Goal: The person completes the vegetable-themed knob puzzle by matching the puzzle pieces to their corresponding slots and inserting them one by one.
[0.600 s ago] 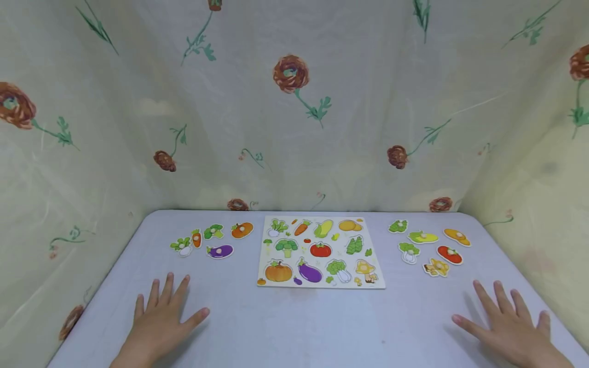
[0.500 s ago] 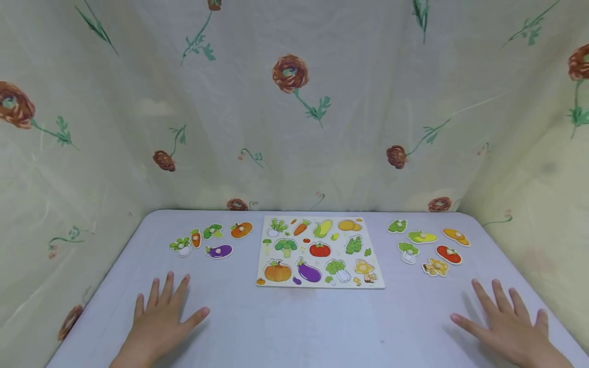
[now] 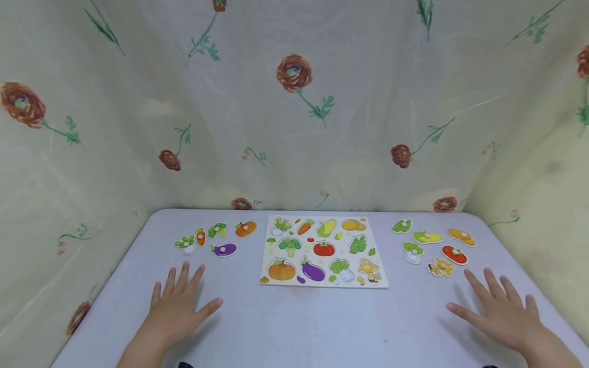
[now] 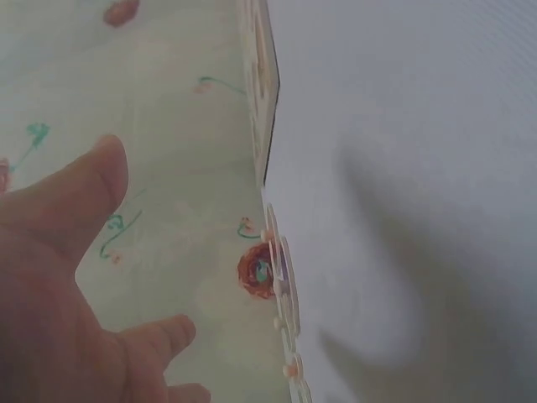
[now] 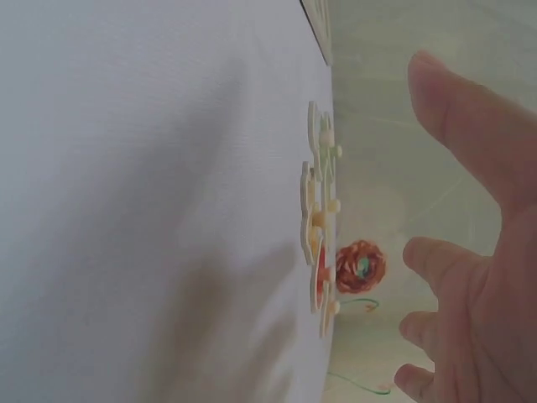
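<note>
My left hand [image 3: 177, 306], fingers spread and holding nothing, hovers over the table on the left. Beyond its fingertips lie knobbed puzzle pieces: a radish [image 3: 186, 245], a carrot [image 3: 201, 237], broccoli [image 3: 218, 230], a pumpkin [image 3: 246, 229] and an eggplant [image 3: 224, 250]. On the right, my right hand [image 3: 501, 309] is also spread and holds nothing, its shadow on the cloth. Nearest to it are the tomato piece [image 3: 454, 255] and the mushroom piece [image 3: 440, 267]. Around them lie a bok choy [image 3: 412, 252], corn [image 3: 427, 237], potato [image 3: 462, 237] and a green leafy piece [image 3: 402, 226].
A white puzzle board [image 3: 294, 282] printed with matching vegetables lies flat at the middle back of the pale table [image 3: 299, 327]. A flower-patterned curtain [image 3: 230, 102] encloses the back and both sides.
Both hands have moved slightly forward, toward the pieces, and dark wrist items now show at the bottom edge. The head view has shifted a little; pieces and board stay in place.
</note>
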Tool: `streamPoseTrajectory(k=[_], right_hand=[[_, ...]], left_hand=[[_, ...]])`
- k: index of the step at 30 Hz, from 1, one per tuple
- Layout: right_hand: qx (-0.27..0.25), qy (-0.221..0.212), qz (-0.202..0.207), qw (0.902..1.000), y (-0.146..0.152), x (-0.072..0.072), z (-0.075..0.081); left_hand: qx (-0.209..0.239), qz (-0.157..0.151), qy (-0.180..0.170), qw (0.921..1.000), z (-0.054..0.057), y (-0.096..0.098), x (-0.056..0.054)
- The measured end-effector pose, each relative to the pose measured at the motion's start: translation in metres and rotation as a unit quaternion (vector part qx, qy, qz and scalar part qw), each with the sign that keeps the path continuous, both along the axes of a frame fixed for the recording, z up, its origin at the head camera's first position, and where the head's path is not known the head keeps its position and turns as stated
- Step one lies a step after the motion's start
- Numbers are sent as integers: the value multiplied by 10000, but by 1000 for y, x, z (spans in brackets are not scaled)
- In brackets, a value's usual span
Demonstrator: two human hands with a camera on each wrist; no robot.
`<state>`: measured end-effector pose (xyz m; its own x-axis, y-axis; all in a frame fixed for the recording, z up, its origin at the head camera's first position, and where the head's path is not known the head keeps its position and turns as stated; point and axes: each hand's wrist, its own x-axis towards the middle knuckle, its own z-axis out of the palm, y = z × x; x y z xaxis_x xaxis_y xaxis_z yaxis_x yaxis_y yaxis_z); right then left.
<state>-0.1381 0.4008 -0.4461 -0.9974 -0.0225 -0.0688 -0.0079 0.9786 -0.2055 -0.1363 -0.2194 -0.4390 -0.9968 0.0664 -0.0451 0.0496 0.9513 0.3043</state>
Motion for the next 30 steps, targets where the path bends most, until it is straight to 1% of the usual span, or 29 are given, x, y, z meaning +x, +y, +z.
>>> streamPoseTrajectory(k=[6,11,14,17,19,23,27,30], right_hand=[[-78,-260,38,9996,-2,-10,6],[-76,-394,32,9992,-6,-20,10],[-96,-476,43,9988,-6,-27,8],[-108,-564,16,9983,-8,-33,8],[-71,-523,25,9986,-8,-37,7],[-35,-307,87,9995,-8,-44,7],[-162,-126,205,9996,-7,-49,8],[-285,-108,244,9992,-7,-53,9]], left_hand=[[-40,-130,-117,9998,1,12,-13],[-82,-240,-306,9992,3,27,-20],[-85,-239,-470,9986,3,34,-25],[-43,-255,-531,9983,2,37,-30],[-21,-266,-567,9980,2,39,-33],[101,-337,-638,9973,1,46,-40],[165,-376,-719,9966,-2,53,-46],[141,-385,-742,9964,-5,57,-51]])
